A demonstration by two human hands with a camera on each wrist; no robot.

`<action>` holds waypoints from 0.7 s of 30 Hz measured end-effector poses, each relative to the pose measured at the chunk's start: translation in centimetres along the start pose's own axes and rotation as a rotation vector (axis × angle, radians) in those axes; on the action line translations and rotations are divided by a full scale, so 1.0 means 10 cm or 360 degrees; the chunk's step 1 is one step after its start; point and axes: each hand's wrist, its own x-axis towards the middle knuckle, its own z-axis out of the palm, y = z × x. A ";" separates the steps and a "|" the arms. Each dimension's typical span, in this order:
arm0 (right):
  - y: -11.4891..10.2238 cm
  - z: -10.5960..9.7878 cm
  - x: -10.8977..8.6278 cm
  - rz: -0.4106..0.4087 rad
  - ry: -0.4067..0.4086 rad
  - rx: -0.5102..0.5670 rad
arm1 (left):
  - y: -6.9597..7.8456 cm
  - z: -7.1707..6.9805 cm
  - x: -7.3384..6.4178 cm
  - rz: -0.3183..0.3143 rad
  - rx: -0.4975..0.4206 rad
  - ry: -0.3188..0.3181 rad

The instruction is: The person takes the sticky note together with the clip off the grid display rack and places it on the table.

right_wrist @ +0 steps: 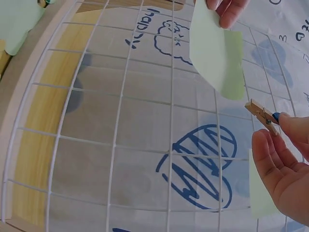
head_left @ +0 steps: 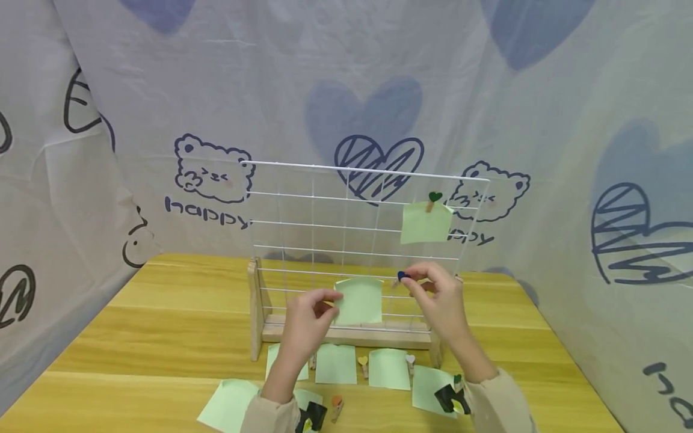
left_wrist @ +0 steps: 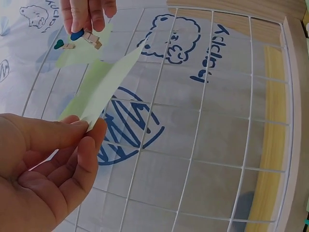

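My left hand [head_left: 310,319] pinches a pale green paper note [head_left: 360,302] by its left edge, between thumb and fingers. In the left wrist view the note [left_wrist: 104,87] bends lengthwise in front of the wire grid. My right hand [head_left: 440,296] pinches a small wooden clothespin [right_wrist: 260,114] by its end with a dark blue heart. The clothespin points toward the note, apart from it. Both hands are in front of the white wire grid [head_left: 314,225], which stands in a wooden base [head_left: 346,334]. Another note [head_left: 425,224] hangs at the grid's upper right under a clothespin with a green heart [head_left: 435,197].
Several green notes [head_left: 335,364] lie on the wooden table [head_left: 162,319] before the base. Among them are clothespins with yellow [head_left: 363,364], white [head_left: 410,362] and orange [head_left: 337,406] hearts. Behind stands a printed white cloth [head_left: 271,96].
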 end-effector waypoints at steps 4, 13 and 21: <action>0.03 0.00 -0.09 0.0035 -0.0024 -0.0002 | -0.02 0.01 -0.04 -0.0003 -0.0003 -0.0029; 0.05 -0.01 -0.31 0.0194 -0.0081 0.0003 | -0.06 0.03 -0.16 -0.0051 -0.0048 -0.0116; 0.06 -0.06 -0.45 0.0281 -0.0143 0.0049 | -0.11 0.06 -0.22 -0.0100 -0.0065 -0.0182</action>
